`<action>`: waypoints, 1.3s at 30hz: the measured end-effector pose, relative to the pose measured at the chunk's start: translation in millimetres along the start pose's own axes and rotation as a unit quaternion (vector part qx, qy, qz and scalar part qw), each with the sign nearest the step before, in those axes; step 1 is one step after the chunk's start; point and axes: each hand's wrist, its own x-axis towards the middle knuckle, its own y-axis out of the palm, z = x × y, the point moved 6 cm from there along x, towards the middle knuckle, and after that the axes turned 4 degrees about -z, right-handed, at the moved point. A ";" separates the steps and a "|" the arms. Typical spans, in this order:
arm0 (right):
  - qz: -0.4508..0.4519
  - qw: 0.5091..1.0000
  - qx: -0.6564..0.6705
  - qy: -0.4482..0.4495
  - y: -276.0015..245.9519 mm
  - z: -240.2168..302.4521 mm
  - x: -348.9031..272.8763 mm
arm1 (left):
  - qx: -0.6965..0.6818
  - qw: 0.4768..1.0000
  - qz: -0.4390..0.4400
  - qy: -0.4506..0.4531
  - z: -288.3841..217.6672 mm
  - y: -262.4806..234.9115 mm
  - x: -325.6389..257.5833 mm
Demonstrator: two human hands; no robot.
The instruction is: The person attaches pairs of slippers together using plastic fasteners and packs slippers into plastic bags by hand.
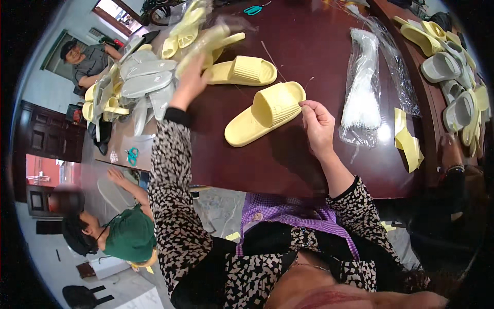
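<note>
My left hand reaches to the far left, closed on a yellow slide slipper; both are smeared by motion. Beside it, a second yellow slipper lies on the dark red table, its ribbed strap up. In front of me rests another yellow slipper, toe pointing far right. At that slipper's toe end, my right hand is closed in a pinch, fingertips against the strap edge. What exactly they pinch is too small to make out. Thin clear strands stick up near both slippers.
White plastic ties in a clear bag lie right of centre, near folded yellow paper. Grey slippers pile up at left, yellow and grey ones at right. Teal scissors lie at left. Co-workers sit at left; another person's hand shows at right.
</note>
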 end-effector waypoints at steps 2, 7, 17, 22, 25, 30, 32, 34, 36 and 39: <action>0.002 1.000 -0.002 -0.009 -5.5 -3.4 6.8 | 0.008 1.000 -0.023 0.013 12.4 1.1 44.2; 0.001 1.000 -0.020 0.010 -8.5 -14.7 10.0 | 0.050 0.998 0.008 -0.039 43.8 43.9 55.9; 0.019 1.000 0.005 -0.015 -2.6 -3.4 16.0 | 0.033 0.998 0.039 0.046 11.2 74.2 50.6; 0.013 1.000 0.013 -0.016 -15.1 -6.2 27.3 | -0.059 0.974 0.219 0.004 -20.3 107.8 34.9; 0.008 1.000 0.010 -0.008 -21.0 -7.3 28.2 | -0.141 0.972 0.182 -0.042 -47.9 106.2 21.7; -0.028 0.999 0.020 -0.004 -36.7 -18.4 39.8 | -0.233 0.942 0.205 -0.125 -125.2 115.7 11.9; -0.040 0.999 0.025 0.006 -36.7 -17.8 42.3 | -0.358 0.877 0.284 -0.151 -141.9 125.1 0.1; -0.065 0.997 0.035 0.018 -39.7 -14.9 43.5 | -0.418 0.835 0.320 -0.160 -154.9 120.9 -9.0; -0.076 0.996 0.040 0.024 -42.4 -13.0 38.4 | -0.468 0.818 0.283 -0.179 -169.5 97.5 -16.6; -0.090 0.994 0.058 0.037 -43.2 -9.4 26.5 | -0.468 0.830 0.252 -0.168 -173.7 88.1 -36.3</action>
